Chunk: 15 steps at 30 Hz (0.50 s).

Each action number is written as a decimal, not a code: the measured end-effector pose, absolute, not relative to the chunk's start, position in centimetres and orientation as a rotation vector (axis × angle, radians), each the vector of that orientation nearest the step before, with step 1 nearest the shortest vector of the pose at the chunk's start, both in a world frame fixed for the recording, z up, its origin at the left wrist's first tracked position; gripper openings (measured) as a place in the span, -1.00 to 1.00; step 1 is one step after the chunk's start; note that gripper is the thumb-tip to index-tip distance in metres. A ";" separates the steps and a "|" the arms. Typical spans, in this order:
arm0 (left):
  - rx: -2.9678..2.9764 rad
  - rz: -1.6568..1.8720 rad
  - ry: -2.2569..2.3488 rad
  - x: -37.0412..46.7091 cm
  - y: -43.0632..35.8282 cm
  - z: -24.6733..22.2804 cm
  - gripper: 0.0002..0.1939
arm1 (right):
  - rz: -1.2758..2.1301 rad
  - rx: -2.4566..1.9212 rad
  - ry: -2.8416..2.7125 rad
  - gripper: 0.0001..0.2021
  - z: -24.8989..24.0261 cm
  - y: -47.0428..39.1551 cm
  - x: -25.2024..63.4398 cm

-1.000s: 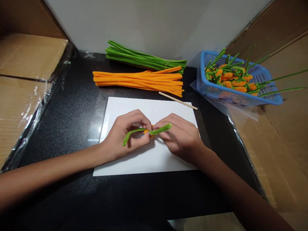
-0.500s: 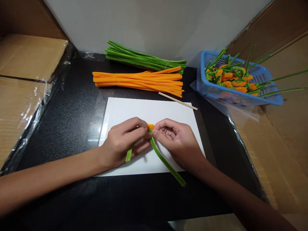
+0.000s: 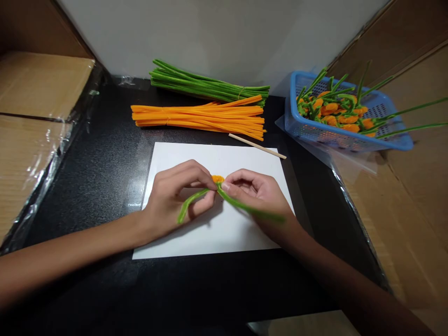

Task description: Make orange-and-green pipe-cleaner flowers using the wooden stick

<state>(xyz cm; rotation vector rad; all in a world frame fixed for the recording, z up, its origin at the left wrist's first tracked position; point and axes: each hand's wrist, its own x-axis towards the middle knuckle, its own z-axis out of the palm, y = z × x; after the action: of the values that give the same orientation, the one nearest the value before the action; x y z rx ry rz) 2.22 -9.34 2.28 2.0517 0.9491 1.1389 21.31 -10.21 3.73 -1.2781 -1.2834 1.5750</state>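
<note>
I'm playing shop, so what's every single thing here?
Held piece: one, orange and green, between hands
Far strips: one bundle, green, by wall
Near strips: one bundle, orange, before green
Stick: one, pale, by paper
Paper: one, white, under hands
Basket: one, blue, right side
Basket pieces: several, orange and green
Plastic: some, clear, by basket
Cardboard: several, brown, both sides
Table: one, black, middle
Wall: one, grey, back
Left hand: one, bare, at held piece
Right hand: one, bare, same place

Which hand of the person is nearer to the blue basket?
The right hand, left and in front of the blue basket; the left hand is farther left.
</note>
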 end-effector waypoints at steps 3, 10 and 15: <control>1.834 1.109 0.963 2.3 -9.0 2.2 -0.94 | 1.466 -1.234 -1.309 -0.74 3.6 -10.3 21.1; 1.933 0.977 0.702 1.4 -7.8 2.4 -0.77 | 1.503 -1.205 -1.216 -0.68 2.7 -9.2 22.3; 2.267 0.911 0.607 -0.1 -6.5 2.4 -0.80 | 1.507 -1.176 -1.224 -0.71 2.5 -9.3 22.2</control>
<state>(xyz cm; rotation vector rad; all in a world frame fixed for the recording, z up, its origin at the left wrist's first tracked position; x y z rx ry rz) -0.11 -6.46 2.36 2.2666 0.6075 0.9107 22.18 -9.32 2.54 -1.1761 -1.2239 1.5074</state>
